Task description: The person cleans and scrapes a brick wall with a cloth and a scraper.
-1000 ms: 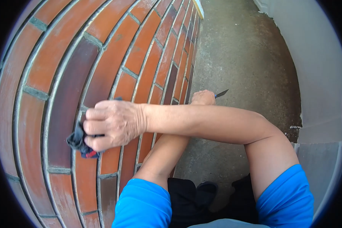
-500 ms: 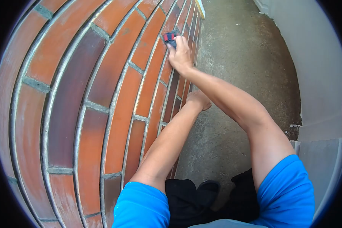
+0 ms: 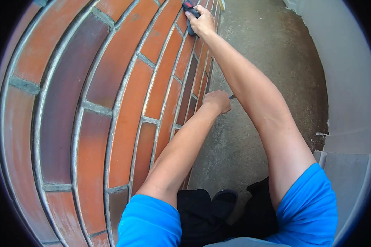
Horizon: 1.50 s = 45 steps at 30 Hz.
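Observation:
My right hand (image 3: 203, 22) reaches to the upper part of the brick wall (image 3: 125, 136), its fingers closed around a dark grey, black and red bundle (image 3: 191, 17) that looks like a cloth. The bundle lies against the bricks and their grey mortar joints. Lower down, my left hand (image 3: 218, 101) is a fist close beside the wall. A thin, dark, flat tool tip (image 3: 232, 97) sticks out from it on the right; most of the tool is hidden by the fingers and my right arm.
A narrow concrete floor (image 3: 268, 61) runs along the wall. On the right stands a pale grey panel (image 3: 346, 82) with a grey boxy edge below it. My dark shoe (image 3: 225, 201) shows at the bottom. A pale strip (image 3: 222, 5) leans at the far end.
My right hand has moved farther up along the wall with the dark bundle, which has turned. My left hand has shifted slightly, and the thin tool tip now shows.

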Each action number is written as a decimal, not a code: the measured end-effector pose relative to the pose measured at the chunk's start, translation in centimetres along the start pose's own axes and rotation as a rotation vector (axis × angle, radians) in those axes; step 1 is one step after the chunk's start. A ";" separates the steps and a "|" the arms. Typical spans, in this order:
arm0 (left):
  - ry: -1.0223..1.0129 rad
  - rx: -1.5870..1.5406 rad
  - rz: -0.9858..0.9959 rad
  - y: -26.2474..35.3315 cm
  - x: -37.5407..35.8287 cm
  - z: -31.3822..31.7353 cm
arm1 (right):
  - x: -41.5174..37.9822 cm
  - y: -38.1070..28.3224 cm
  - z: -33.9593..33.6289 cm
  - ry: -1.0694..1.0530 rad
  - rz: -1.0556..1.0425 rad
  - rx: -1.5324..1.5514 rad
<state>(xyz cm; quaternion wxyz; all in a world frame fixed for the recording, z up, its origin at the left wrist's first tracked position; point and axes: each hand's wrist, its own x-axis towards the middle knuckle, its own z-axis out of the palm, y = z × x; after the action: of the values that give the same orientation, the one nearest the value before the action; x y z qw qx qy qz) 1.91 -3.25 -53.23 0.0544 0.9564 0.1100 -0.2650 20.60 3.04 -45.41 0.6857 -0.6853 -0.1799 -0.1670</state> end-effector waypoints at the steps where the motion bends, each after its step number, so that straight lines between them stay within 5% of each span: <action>1: -0.003 0.028 -0.001 0.1 -0.3 -0.3 | -1.0 -0.8 -0.2 0.039 -0.056 -0.002; 6: 0.127 0.000 0.093 0.1 -0.3 -0.4 | -7.3 -5.9 -2.4 -0.005 -0.191 0.121; 10: 0.637 -0.170 0.431 -2.3 2.7 6.5 | -13.8 -10.0 -4.6 -0.161 -0.277 0.140; 12: 0.133 0.062 0.355 0.8 -2.9 -0.3 | -17.6 -12.5 -6.4 -0.285 -0.252 0.158; 14: 0.124 0.123 0.110 2.7 -2.7 0.9 | -20.5 -14.3 -8.0 -0.437 -0.334 0.235; 18: -0.073 0.193 0.113 5.1 -6.3 1.4 | -22.4 -16.5 -10.9 -0.989 -0.449 0.493; 20: -0.093 0.107 0.162 4.5 -5.2 3.2 | -22.3 -17.2 -11.1 -1.100 -0.507 0.568; 22: -0.135 0.054 0.189 3.3 -3.8 3.9 | -21.3 -16.5 -11.2 -0.910 -0.582 0.627; 23: 0.198 -0.170 0.366 2.1 -0.1 8.6 | -20.1 -15.9 -11.3 -0.770 -0.608 0.496; 25: 0.387 -0.051 0.429 1.9 0.5 8.8 | -16.2 -13.4 -10.9 -0.504 -0.626 0.282; 26: 0.227 0.286 0.316 3.2 -3.0 3.4 | -14.3 -11.7 -10.3 -0.392 -0.531 0.180; 27: -0.014 0.240 0.186 4.4 -5.9 -0.3 | -12.4 -10.3 -9.6 -0.334 -0.389 0.082; 28: -0.029 0.239 0.186 4.3 -6.2 -0.8 | -10.6 -8.2 -8.6 -0.312 -0.239 -0.011; 30: -0.069 0.252 0.186 4.1 -6.4 -1.1 | -8.5 -3.9 -5.8 -0.381 0.116 0.027; 35: -0.153 0.280 0.163 3.1 -6.7 1.1 | -12.9 -6.2 -4.8 -0.315 0.157 -0.045; 45: -0.043 0.333 0.346 3.6 -6.6 7.7 | -23.3 -11.5 -9.0 -0.603 0.286 0.105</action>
<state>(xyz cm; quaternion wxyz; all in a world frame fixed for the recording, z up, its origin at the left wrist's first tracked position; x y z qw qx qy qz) -6.59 -9.17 -56.22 -0.0571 0.9509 -0.1021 -0.2866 -5.23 -6.46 -46.35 0.6522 -0.6860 -0.2850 0.1507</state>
